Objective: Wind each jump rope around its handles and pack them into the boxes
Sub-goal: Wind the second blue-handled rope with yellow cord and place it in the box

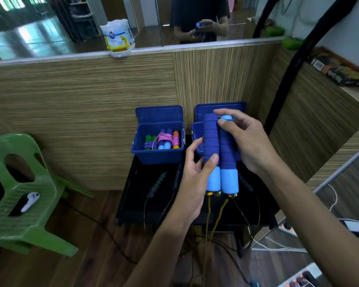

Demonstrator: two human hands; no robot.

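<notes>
Left box (158,150): wound ropes packed. Left hand (192,172) and right hand (247,141), fingers curled round the two blue handles (216,154), held side by side above the tabletop (137,195). Rope (215,216) hangs unwound; winding likely next.

White packet (118,36) on ledge, print too blurred to read, no other legible text

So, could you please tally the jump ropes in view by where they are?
Wound jump ropes in the left box: 3
Held in the hands, unwound: 1
Lying unwound on the black table: 2
Total: 6
</notes>
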